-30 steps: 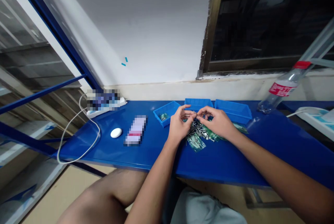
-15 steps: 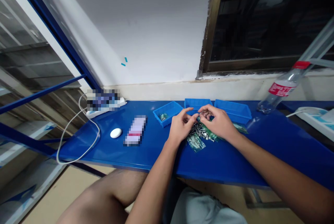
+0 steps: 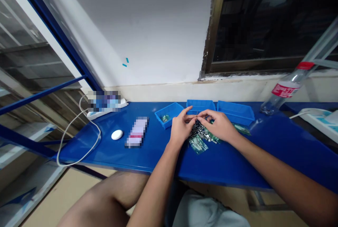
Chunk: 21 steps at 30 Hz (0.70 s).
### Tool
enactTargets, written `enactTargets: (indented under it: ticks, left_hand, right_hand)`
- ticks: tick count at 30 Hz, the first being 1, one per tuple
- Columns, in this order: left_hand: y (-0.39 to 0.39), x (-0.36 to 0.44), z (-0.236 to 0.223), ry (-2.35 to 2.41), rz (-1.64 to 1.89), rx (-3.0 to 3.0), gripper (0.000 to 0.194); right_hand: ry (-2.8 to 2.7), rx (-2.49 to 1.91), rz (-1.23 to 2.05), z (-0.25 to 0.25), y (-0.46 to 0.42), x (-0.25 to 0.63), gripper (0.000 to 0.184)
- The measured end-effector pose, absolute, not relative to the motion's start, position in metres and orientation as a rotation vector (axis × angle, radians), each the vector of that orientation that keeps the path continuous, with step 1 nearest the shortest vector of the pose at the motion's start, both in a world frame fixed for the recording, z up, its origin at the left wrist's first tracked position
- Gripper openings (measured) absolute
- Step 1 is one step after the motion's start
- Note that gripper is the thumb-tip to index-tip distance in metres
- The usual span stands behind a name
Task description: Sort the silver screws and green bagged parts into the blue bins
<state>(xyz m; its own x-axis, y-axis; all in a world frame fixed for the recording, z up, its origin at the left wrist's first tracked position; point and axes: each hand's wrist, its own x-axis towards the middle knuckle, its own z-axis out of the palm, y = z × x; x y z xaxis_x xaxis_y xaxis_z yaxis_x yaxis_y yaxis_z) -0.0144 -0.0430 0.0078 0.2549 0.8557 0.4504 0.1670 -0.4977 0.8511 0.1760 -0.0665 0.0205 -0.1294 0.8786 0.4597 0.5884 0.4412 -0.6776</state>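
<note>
Metal parts [image 3: 202, 134] lie beneath my half-curled left hand [image 3: 181, 125] and right hand [image 3: 220, 124]; their hold I can't tell.

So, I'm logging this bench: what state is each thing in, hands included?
Left hand, fingers curled near the metal parts; grip unclear
Right hand, likewise
Metal parts, heaped loose
Green packets, spread around the parts
Left bin, open-topped, small items inside
Middle bin, open-topped, contents hidden
Right bin, open-topped, nothing visible inside
Bottle, capped, standing
White cable, loosely looped
</note>
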Motion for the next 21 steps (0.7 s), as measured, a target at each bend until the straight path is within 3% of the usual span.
enactTargets:
  ticks: [11, 21]
  left_hand:
    - [-0.0427, -0.0131, 0.0038, 0.858, 1.214, 2.039, 0.051]
    - [-0.0395, -0.0122, 0.0080, 0.837, 1.366, 1.701, 0.050]
  right_hand:
    - [-1.790, -1.323, 0.410, 0.0226, -0.0664, 0.1770, 0.008]
    - [-1.913, -1.249, 0.590, 0.0220, -0.0660, 0.1776, 0.024]
